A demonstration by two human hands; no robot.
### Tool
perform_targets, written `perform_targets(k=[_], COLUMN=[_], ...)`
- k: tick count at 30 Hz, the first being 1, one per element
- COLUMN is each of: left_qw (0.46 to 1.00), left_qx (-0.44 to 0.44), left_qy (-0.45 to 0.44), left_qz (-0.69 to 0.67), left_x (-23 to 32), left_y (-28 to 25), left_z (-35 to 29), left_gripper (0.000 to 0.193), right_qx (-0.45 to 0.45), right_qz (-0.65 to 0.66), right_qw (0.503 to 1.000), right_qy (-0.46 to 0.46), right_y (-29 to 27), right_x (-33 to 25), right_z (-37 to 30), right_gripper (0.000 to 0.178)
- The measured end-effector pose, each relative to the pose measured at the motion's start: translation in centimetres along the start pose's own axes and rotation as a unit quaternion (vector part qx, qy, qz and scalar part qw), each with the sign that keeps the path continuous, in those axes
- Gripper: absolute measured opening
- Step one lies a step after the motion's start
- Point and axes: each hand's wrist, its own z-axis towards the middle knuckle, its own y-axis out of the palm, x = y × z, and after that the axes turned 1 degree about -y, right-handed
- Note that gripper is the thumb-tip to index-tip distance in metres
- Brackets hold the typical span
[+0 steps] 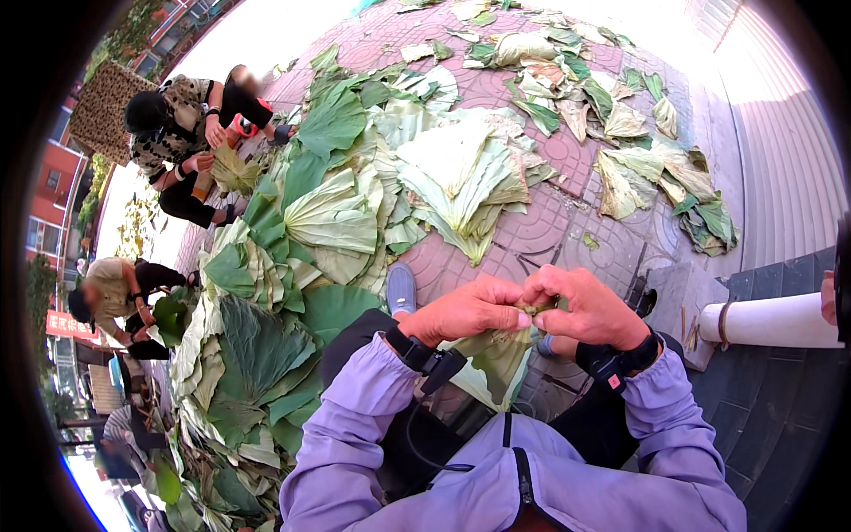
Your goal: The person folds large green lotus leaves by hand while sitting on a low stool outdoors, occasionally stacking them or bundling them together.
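Note:
Above my lap I hold a folded green lotus leaf (493,362) that hangs down between my knees. My left hand (465,309) is closed on its upper edge, thumb and fingers pinching it. Close beside it, my right hand (585,306) pinches the same edge, its fingertips nearly touching the left thumb. The exact bit between the fingertips is partly hidden. Ahead of my hands, a fanned stack of pale lotus leaves (461,177) lies on the paving. To my left spreads a large heap of green lotus leaves (257,346), reaching close to my left knee.
Withered leaves (669,182) lie scattered at the right and far side of the pink paving (554,222). A white pipe (771,321) and a concrete block (681,306) stand right of me. Beyond the heap, a person (182,133) handles a leaf; another person (120,297) bends nearby.

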Motion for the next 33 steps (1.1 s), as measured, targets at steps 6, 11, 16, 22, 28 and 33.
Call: perform_targets(k=[6, 11, 16, 22, 28, 33], left_qw=[0.996, 0.995, 0.993, 0.988, 0.989, 0.992], left_qx=[-0.064, 0.000, 0.046, 0.024, 0.015, -0.002], left_qy=[-0.052, -0.061, 0.001, 0.007, 0.002, -0.010], left_qz=[-0.046, -0.075, 0.113, 0.150, 0.145, 0.130], left_x=[-0.8, 0.1, -0.2, -1.7, -0.1, 0.8], left_y=[-0.2, 0.6, -1.0, -1.7, -2.3, -2.5], left_z=[-2.1, -2.3, -1.4, -0.9, -0.9, -1.2], left_gripper=[0.017, 0.008, 0.024, 0.013, 0.013, 0.016], right_qx=[-0.016, -0.025, -0.001, -0.038, -0.097, -0.154], right_qz=[-0.126, -0.004, 0.038, 0.058, 0.010, 0.064], right_qw=[0.981, 0.998, 0.999, 0.997, 0.995, 0.986], right_qy=[-0.143, -0.053, -0.009, 0.031, -0.002, -0.006], right_y=[2.5, 1.5, 0.0, -1.0, -2.0, -1.4], right_x=[-0.4, 0.2, 1.5, 2.4, 4.6, 7.5], right_z=[0.1, 0.4, 1.5, 2.5, 3.1, 3.4], right_gripper=[0.025, 0.026, 0.029, 0.034, 0.048, 0.037])
